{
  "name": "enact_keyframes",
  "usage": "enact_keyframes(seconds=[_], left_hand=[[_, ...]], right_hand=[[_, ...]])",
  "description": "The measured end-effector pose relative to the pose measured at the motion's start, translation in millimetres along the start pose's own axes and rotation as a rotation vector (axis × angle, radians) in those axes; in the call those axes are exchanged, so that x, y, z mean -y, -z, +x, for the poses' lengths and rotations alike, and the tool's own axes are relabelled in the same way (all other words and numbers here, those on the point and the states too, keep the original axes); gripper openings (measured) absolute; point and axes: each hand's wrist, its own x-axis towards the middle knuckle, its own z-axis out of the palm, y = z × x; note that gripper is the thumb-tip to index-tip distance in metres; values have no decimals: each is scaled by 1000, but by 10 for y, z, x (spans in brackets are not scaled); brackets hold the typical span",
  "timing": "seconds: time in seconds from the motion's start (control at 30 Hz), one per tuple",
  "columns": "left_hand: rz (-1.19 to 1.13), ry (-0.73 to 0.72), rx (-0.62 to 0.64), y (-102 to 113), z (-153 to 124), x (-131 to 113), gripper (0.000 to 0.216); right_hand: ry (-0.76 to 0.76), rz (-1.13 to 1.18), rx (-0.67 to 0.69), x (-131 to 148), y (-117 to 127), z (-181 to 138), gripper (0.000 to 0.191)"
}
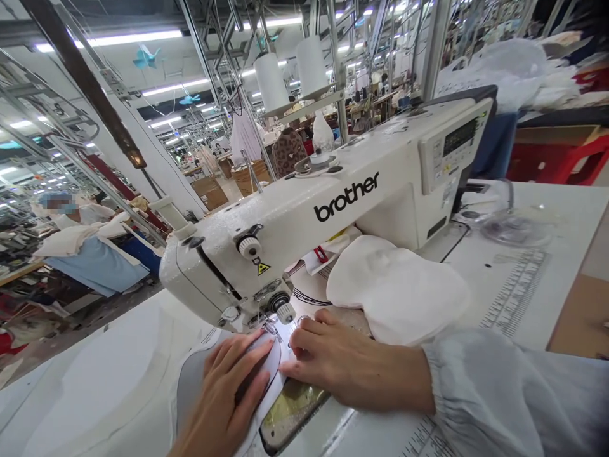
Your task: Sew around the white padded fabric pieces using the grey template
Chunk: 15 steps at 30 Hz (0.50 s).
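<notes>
A white sewing machine marked "brother" stands over the work, its presser foot lowered close to the fabric. Under the foot lies a white fabric piece, with a grey panel along its left side. My left hand rests on this fabric with fingers stretched out, fingertips just left of the foot. On the other side, my right hand has curled fingers, thumb and forefinger pinching the fabric's right edge. The needle tip is too small to make out.
A padded white shaped piece lies under the machine arm. Printed rulers mark the white table at right. Thread cones stand behind. A plastic-wrapped coil sits at the table's back right. Another person is far left.
</notes>
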Motion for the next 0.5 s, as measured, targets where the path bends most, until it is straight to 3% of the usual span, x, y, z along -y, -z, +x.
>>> enact_keyframes(seconds=[0.23,0.5], left_hand=[[77,-55,-45,56,11,14,46],[239,-257,-94,193,101,-115,29]], right_hand=[[10,-17,-8,-12,-13,-6,14],[-2,-42,-2,4,4,-8,11]])
